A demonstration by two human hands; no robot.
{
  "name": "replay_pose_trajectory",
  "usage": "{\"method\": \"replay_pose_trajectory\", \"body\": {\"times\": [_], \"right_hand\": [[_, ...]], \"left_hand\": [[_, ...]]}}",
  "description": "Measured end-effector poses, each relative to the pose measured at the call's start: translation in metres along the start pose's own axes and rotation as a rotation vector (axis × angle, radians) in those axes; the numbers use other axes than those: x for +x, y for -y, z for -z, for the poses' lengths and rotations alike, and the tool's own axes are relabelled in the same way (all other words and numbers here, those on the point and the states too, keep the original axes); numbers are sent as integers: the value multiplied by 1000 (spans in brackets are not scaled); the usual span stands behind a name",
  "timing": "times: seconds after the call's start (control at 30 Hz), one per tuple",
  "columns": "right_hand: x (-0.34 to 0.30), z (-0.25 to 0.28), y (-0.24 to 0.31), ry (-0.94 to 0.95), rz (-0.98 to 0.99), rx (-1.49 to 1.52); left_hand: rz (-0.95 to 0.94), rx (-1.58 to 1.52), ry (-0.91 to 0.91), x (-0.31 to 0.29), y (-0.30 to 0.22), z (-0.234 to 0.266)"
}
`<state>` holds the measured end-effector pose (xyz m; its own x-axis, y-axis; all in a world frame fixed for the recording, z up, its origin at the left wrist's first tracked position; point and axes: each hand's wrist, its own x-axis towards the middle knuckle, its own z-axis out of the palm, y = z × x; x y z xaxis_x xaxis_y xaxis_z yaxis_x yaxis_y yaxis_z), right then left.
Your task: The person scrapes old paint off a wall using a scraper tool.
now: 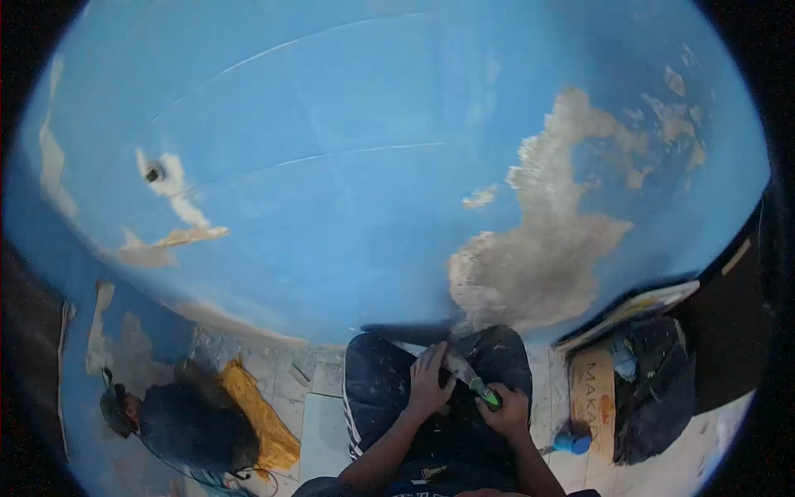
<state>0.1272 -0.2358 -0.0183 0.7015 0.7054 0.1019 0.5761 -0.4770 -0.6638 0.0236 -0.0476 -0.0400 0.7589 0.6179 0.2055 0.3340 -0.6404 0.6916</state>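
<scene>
My right hand (507, 407) is wrapped round the green and black handle of a putty knife (489, 396), low over my lap. The metal blade slants up and left from the handle, smeared with something pale. At the blade's left side is my left hand (429, 383), its fingers bent and its thumb against the blade; what lies under the fingers is partly hidden. Both hands are between my knees, above dark trousers (377, 389) with pale specks. Ahead stands a blue wall (348, 224) with a large bare grey patch (542, 261) where the paint is gone.
On the left a person in dark clothes (195, 427) crouches by a yellow cloth (257, 414). To my right are a blue cup-like container (571, 441), a cardboard piece (592, 389) and a dark cloth heap (654, 398). A pipe stub (154, 172) sticks out of the wall.
</scene>
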Motion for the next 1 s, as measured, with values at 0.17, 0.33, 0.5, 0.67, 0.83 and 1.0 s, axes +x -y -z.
{"method": "replay_pose_trajectory", "body": {"times": [0.17, 0.33, 0.5, 0.67, 0.83, 1.0], "right_hand": [[-1, 11, 6, -7, -19, 16], [3, 4, 8, -32, -44, 155], [21, 15, 30, -106, 47, 206], [42, 15, 51, -267, 157, 342], [65, 0, 83, -336, -113, 1016], [97, 53, 124, -239, 241, 1323]], "left_hand": [[5, -124, 203, 22, 8, 11], [-12, -433, 250, 28, 50, -8], [263, -828, 360, 44, 31, 6], [329, -922, 418, 45, 50, -22], [334, -1147, 613, 32, 66, -41], [349, -1264, 485, 36, 48, -19]]}}
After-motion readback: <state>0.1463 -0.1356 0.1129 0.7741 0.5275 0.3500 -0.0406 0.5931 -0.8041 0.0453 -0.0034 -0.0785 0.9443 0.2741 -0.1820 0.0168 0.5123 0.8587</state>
